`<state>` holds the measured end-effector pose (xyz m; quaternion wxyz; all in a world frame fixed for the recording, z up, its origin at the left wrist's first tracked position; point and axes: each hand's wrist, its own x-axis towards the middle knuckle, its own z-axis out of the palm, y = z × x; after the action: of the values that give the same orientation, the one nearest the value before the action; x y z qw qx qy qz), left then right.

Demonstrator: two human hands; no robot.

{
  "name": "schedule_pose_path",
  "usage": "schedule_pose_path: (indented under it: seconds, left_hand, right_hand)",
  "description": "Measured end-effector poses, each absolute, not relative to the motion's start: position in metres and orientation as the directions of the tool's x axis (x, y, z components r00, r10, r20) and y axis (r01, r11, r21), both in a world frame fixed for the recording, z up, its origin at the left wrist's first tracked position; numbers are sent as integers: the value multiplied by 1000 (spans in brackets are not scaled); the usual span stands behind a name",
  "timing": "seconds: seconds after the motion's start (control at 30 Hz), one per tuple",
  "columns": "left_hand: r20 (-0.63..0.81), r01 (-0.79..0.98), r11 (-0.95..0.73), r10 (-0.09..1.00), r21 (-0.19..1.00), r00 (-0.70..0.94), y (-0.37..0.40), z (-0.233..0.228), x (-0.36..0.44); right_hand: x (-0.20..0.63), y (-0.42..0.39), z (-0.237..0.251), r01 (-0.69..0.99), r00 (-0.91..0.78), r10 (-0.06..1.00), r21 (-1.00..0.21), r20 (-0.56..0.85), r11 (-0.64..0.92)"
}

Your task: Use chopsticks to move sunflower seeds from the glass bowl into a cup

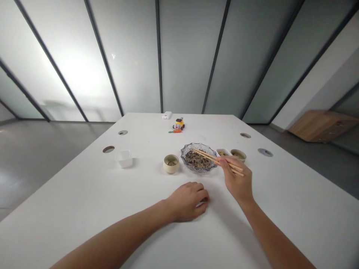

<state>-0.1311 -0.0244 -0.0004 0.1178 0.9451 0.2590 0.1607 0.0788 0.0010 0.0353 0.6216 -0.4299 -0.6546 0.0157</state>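
My right hand is closed around a pair of wooden chopsticks. Their tips reach over the far part of a scalloped glass bowl heaped with dark striped sunflower seeds; whether a seed sits between the tips is too small to tell. On the table in front of the bowl rests my left hand, loosely curled, with a gap between thumb and fingers and nothing visible in it. Just left of the glass bowl stands a small cream cup with some dark bits inside.
Behind my right hand are a white dish of small pale pieces and another small bowl, partly covered. A clear plastic container stands left. Farther back lie a toy carrot, a yellow toy vehicle and a white box-like object.
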Motion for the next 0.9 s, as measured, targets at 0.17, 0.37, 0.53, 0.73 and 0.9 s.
schedule_pose_path:
  seconds: [0.17,0.37,0.53,0.73,0.9]
  left_hand:
    - [245,459,-832,537,311,807,-27,0,-140]
    - [263,459,-821,552,340,792,-15,-19,-135]
    - [260,448,-832,535,329,804,-20,-20,-117]
    - [243,469,-825,548,314,801,-21,-11,-130]
    - [249,465,-829,543,311,802,-22,-10,-132]
  right_hand:
    - [64,-2,38,548,130,601,-562,789,620]
    - [64,7,19,562,85,642,-569,762,600]
    - [78,-6,23,465,89,638,-598,765,653]
    - [62,-15,42,460,18,637,-572,771,679]
    - [59,-23,53,455,-55,688,-595,724,662]
